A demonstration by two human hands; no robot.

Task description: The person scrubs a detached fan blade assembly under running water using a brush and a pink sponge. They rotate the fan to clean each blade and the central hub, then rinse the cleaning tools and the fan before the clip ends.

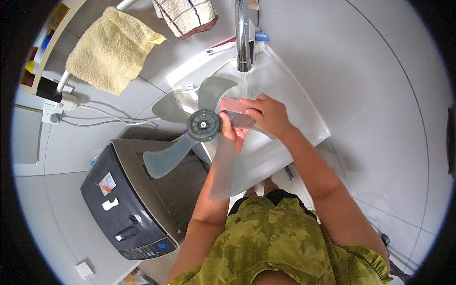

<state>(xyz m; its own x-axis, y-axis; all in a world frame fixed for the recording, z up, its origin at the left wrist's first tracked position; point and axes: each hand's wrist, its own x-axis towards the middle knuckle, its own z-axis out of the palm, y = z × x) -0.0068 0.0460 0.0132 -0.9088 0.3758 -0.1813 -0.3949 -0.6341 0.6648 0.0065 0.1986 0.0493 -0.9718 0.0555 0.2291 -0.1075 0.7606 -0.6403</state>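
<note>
A translucent grey fan blade wheel (169, 156) with a dark round hub hangs over the white sink (285, 80). My left hand (230, 129) is closed on one of its blades near the hub, partly hidden behind that see-through blade. With my right hand (271, 114) I grip a pink sponge (234, 105), pressed flat along the same blade. Just above, water runs from the chrome faucet (242, 52) into the sink beside the sponge.
A dark-topped washing machine (126, 204) stands to the left, with small items on its lid. A yellow towel (111, 52) and a checked towel (187, 16) hang at the upper left. Cords run from a wall socket (51, 113). A brush (222, 48) lies behind the faucet.
</note>
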